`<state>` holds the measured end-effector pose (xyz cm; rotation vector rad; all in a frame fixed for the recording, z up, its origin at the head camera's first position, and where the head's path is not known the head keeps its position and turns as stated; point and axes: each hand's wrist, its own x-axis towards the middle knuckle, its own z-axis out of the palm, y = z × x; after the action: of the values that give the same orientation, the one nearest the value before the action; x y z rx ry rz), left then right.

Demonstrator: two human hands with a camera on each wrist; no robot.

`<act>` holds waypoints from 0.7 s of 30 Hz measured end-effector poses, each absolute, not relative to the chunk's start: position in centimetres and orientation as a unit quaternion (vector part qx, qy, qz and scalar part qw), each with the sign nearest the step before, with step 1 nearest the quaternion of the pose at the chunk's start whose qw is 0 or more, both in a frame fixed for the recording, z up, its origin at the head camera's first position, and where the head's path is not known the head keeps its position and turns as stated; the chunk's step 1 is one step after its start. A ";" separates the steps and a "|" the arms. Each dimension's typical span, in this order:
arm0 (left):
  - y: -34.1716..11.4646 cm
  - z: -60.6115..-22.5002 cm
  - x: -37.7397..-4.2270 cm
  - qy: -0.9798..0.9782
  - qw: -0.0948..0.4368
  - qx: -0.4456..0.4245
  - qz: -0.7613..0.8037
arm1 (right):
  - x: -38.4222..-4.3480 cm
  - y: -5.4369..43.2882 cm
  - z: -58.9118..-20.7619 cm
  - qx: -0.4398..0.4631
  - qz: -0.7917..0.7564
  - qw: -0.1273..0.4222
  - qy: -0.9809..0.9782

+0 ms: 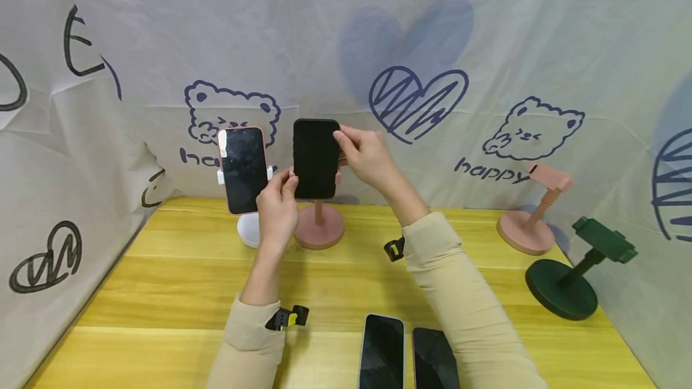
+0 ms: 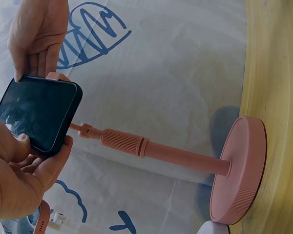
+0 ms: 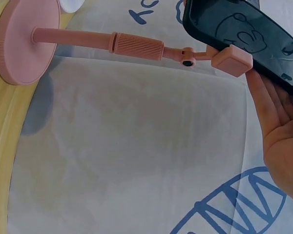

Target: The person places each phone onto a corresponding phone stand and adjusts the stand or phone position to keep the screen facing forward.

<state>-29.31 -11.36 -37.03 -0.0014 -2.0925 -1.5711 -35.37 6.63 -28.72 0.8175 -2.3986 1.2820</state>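
Observation:
A black smartphone (image 1: 316,158) is upright at the clamp of a pink phone stand (image 1: 319,233). My left hand (image 1: 278,206) pinches its lower left edge, thumb on the screen and fingers behind. At the upper right edge, my right hand (image 1: 372,158) holds the same phone with the thumb in front. In the right wrist view a pink clamp jaw hooks over the side of the phone (image 3: 254,36). The stand's ribbed pole (image 2: 122,141) rises from a round base. Just left stands a second phone (image 1: 244,170) in a white holder (image 1: 248,230).
On the right of the wooden table (image 1: 162,293) stand another pink phone stand (image 1: 527,233) and a dark green one (image 1: 562,290), neither holding a phone. Two phones lie near the front, one pale-edged (image 1: 382,350), one (image 1: 434,356) partly under the right sleeve. A printed cloth (image 1: 324,35) hangs behind.

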 end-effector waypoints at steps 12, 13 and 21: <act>-11.2 -37.3 -29.3 -0.772 0.256 0.002 -0.582 | -34.9 6.6 -29.6 0.291 0.399 0.163 -0.854; -11.2 -37.2 -29.3 -0.772 0.254 0.003 -0.582 | -34.8 6.7 -29.7 0.291 0.401 0.162 -0.853; -11.2 -37.0 -29.1 -0.769 0.258 0.008 -0.584 | -34.8 6.6 -29.9 0.307 0.374 0.170 -0.858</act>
<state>-29.12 -11.21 -36.97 0.0210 -2.0861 -1.5833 -34.77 6.62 -29.90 0.8713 -2.4392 1.0633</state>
